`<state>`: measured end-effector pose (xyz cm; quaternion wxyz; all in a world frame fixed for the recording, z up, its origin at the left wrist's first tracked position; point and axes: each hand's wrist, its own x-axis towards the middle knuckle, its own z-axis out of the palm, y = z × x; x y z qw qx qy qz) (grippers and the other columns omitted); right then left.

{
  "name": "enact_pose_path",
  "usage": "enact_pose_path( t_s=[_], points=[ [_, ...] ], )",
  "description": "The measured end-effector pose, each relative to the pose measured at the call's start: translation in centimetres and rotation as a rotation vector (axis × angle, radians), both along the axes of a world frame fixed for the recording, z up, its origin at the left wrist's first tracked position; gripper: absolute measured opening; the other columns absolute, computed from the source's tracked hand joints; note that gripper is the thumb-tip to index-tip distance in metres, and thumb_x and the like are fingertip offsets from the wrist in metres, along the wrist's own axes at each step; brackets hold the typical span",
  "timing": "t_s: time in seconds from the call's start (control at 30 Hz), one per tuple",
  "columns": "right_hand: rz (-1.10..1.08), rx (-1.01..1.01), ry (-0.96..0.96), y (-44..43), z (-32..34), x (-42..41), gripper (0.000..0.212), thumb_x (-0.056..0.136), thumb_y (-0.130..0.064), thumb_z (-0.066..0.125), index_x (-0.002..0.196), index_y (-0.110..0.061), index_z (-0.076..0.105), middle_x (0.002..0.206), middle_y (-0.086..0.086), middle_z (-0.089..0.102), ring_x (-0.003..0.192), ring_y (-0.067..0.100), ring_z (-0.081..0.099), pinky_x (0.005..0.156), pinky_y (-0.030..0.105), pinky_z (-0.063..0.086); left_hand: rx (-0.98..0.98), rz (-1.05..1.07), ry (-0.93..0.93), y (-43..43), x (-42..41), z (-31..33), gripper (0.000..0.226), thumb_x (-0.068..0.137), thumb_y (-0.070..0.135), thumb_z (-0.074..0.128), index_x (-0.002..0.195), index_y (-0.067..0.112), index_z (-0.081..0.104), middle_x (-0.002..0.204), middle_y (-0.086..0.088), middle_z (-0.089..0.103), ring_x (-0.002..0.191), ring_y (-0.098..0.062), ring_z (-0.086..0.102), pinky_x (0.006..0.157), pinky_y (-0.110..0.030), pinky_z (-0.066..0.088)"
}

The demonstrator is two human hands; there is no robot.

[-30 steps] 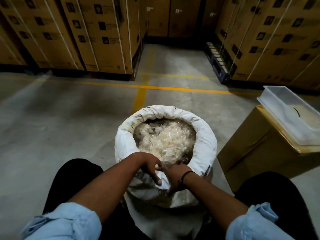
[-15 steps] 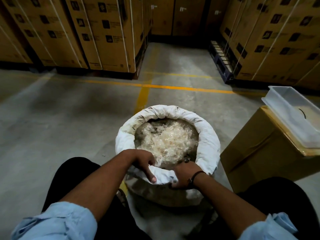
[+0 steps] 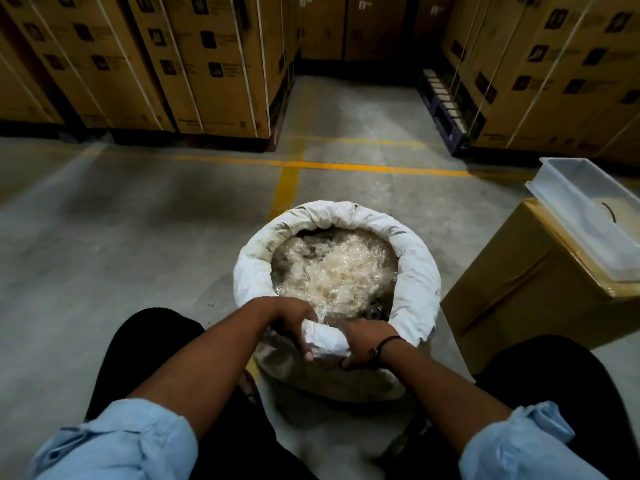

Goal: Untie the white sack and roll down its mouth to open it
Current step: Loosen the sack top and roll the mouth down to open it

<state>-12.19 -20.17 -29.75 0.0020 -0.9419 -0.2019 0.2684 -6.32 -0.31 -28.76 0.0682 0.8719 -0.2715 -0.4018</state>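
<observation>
The white sack (image 3: pixel 414 271) stands on the concrete floor between my knees. Its mouth is open and its rim is rolled into a thick white collar all round. Pale, shredded, stringy material (image 3: pixel 332 268) fills it to just below the collar. My left hand (image 3: pixel 294 323) and my right hand (image 3: pixel 363 344) both grip the near part of the rolled rim, side by side, with fingers curled under the roll. A dark band sits on my right wrist. No tie or string is visible on the sack.
A brown cardboard box (image 3: pixel 519 289) stands to the right of the sack with a white plastic tray (image 3: pixel 568 199) on top. Stacks of strapped cartons (image 3: pixel 207 64) line the back and right. Yellow floor lines (image 3: pixel 287 188) run beyond the sack.
Both hands have rolled the near rim further down and outward, so the roll there is thicker. The hands have drawn a little apart along the rim.
</observation>
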Motion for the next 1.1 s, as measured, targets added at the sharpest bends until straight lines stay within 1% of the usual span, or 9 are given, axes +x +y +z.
enact_pose_path(
  t_s=[0.13,0.27,0.4,0.5,0.63,0.77,0.87,0.97,1.1],
  points=[
    [0.041,0.005,0.052,0.1,0.1,-0.1,0.088,0.065,-0.064,0.074,0.137,-0.025,0.044,0.134,0.004,0.059,0.118,0.027,0.058,0.095,0.038,0.05,-0.022,-0.006,0.04,0.0,-0.5,1.1,0.056,0.066,0.057,0.088,0.108,0.024,0.072,0.098,0.01,0.072,0.095,-0.015,0.069,0.09,-0.03,0.055],
    [-0.036,0.133,0.085,-0.9,2.6,1.1,0.101,0.061,-0.086,0.06,0.14,-0.025,0.043,0.132,0.003,0.061,0.116,0.025,0.06,0.095,0.037,0.051,-0.095,0.076,0.011,0.5,0.8,2.3,0.055,0.068,0.076,0.074,0.101,0.032,0.074,0.097,0.015,0.074,0.092,-0.007,0.068,0.093,-0.035,0.055],
    [-0.219,0.332,-0.091,-4.4,7.0,3.8,0.086,0.076,-0.068,0.065,0.144,-0.024,0.038,0.126,0.003,0.062,0.107,0.016,0.062,0.094,0.033,0.05,-0.167,0.264,-0.207,2.4,4.2,4.9,0.051,0.078,0.076,0.063,0.099,0.031,0.075,0.098,0.014,0.073,0.086,-0.005,0.066,0.083,-0.028,0.053],
    [-0.225,0.313,-0.163,-7.6,8.2,5.1,0.075,0.079,-0.065,0.065,0.139,-0.025,0.044,0.119,-0.002,0.064,0.102,0.013,0.061,0.09,0.029,0.049,-0.136,0.394,-0.453,3.5,7.2,6.1,0.044,0.083,0.066,0.066,0.103,0.027,0.073,0.107,0.001,0.073,0.095,-0.016,0.065,0.085,-0.031,0.051],
    [-0.244,0.141,-0.234,-9.8,5.8,6.9,0.069,0.078,-0.064,0.063,0.135,-0.03,0.046,0.128,-0.001,0.059,0.116,0.022,0.056,0.094,0.039,0.048,0.069,0.592,-0.6,4.1,9.2,4.4,0.077,0.075,0.069,0.07,0.141,0.036,0.047,0.151,-0.011,0.035,0.136,-0.041,0.035,0.112,-0.052,0.032],
    [-0.53,0.104,-0.319,-9.7,3.9,10.7,0.074,0.081,-0.06,0.061,0.14,-0.021,0.038,0.14,0.014,0.044,0.125,0.038,0.044,0.1,0.048,0.043,0.042,0.87,-0.539,5.2,11.1,1.2,0.111,0.071,0.077,0.069,0.157,0.037,0.011,0.162,-0.023,0.011,0.143,-0.052,0.026,0.114,-0.06,0.028],
    [-0.58,0.122,-0.423,-9.9,2.7,12.8,0.075,0.086,-0.057,0.055,0.144,-0.017,0.027,0.14,0.017,0.036,0.123,0.04,0.042,0.098,0.051,0.042,0.028,0.911,-0.486,6.1,12.1,-1.5,0.12,0.073,0.081,0.062,0.159,0.029,-0.005,0.158,-0.028,0.027,0.142,-0.046,0.036,0.112,-0.055,0.033],
    [-0.645,0.162,-0.425,-10.4,2.0,14.4,0.078,0.087,-0.06,0.051,0.148,-0.024,0.019,0.148,0.012,0.024,0.127,0.041,0.038,0.098,0.056,0.041,-0.022,0.934,-0.464,6.5,13.5,-2.5,0.111,0.082,0.076,0.056,0.16,0.025,-0.004,0.149,-0.024,0.046,0.132,-0.043,0.05,0.106,-0.049,0.041],
    [-0.688,0.168,-0.297,-10.4,0.3,16.7,0.08,0.091,-0.062,0.041,0.153,-0.026,0.005,0.154,0.013,0.018,0.127,0.047,0.039,0.102,0.057,0.039,-0.147,0.943,-0.372,6.7,15.1,-3.2,0.089,0.097,0.061,0.046,0.159,0.012,0.006,0.148,-0.028,0.046,0.132,-0.044,0.05,0.107,-0.048,0.041]
  ],
)
